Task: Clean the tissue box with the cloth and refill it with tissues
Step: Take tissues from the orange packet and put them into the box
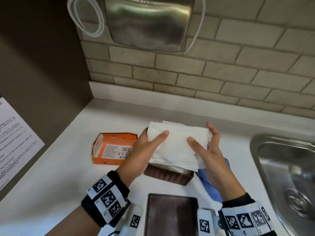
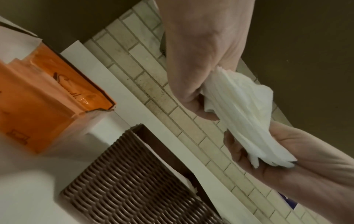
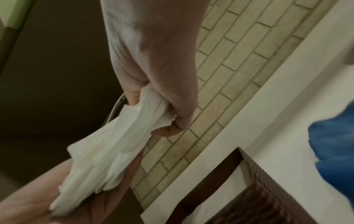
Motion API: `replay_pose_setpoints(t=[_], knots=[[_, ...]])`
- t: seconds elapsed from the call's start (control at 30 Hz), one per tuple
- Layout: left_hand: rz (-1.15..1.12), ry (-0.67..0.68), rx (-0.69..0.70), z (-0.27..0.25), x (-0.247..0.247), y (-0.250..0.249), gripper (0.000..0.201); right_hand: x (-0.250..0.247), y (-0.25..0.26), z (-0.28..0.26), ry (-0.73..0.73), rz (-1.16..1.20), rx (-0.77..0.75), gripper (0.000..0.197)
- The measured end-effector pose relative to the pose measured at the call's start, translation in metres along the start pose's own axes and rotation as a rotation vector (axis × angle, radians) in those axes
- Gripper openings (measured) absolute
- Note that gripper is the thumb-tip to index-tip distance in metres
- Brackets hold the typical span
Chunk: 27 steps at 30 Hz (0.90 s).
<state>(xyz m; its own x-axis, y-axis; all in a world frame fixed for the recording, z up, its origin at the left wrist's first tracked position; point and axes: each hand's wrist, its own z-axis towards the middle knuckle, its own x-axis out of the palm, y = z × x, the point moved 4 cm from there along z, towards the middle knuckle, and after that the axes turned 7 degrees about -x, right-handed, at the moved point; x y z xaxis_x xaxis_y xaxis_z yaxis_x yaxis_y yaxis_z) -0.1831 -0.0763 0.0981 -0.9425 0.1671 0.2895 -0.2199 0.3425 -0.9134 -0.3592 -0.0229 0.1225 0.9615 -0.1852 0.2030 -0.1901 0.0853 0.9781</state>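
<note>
**Two hands hold a stack of tissues over the brown box**

One white desk [image 1: 51, 176] carries everything, set against a tiled wall [image 1: 221, 79] with a steel sink [image 1: 281, 167] at the right. A metal dispenser [image 1: 148, 24] hangs on the wall above, with a white cable [image 1: 88, 23] looped beside it.

On the desk, an orange carton [image 1: 109, 149] lies open at the left, its printed label showing inside. Just right of it stands the brown ribbed tissue box [image 1: 170, 176], open at the top, with some white paper already inside. Its dark brown lid [image 1: 172, 217] lies flat on the desk nearer the person. A blue cloth [image 1: 209, 184] lies crumpled on the desk just beside the box on the sink side, partly hidden under the right forearm.

Above the box, a stack of white tissues [image 1: 177, 143] is held in the air between both hands. The left hand [image 1: 144, 150] grasps the stack's left end, thumb on top and fingers underneath. The right hand [image 1: 208, 150] grasps the right end the same way, thumb lying across the top sheet. In the wrist views the stack sags slightly between the two grips.
</note>
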Motion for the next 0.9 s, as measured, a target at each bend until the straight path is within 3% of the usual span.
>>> replay_pose_setpoints(t=[0.13,0.23,0.43,0.5,0.63,0.7,0.9], knots=[[0.004,-0.034,0.017,0.004,-0.004,0.005,0.040,0.003,0.004,0.003,0.059,-0.420,-0.242,0.039],[0.012,-0.034,0.064,0.004,-0.008,0.003,0.049,-0.002,0.002,0.006,-0.028,-0.574,-0.259,0.026],[-0.029,-0.025,0.047,0.005,-0.010,0.007,0.059,-0.004,-0.005,0.010,-0.055,-0.466,-0.147,0.020],[-0.058,-0.007,-0.028,0.007,-0.012,0.012,0.066,-0.003,-0.006,0.011,0.009,-0.346,-0.106,0.028],[-0.047,-0.057,-0.182,0.008,-0.017,0.017,0.094,-0.009,-0.004,0.012,0.078,-0.183,-0.022,0.022],[-0.050,-0.058,-0.207,0.007,-0.018,0.017,0.091,-0.013,-0.006,0.016,0.069,-0.212,0.021,0.022],[-0.063,-0.047,-0.225,0.004,-0.016,0.015,0.056,-0.019,-0.012,0.022,0.105,-0.395,0.143,0.020]])
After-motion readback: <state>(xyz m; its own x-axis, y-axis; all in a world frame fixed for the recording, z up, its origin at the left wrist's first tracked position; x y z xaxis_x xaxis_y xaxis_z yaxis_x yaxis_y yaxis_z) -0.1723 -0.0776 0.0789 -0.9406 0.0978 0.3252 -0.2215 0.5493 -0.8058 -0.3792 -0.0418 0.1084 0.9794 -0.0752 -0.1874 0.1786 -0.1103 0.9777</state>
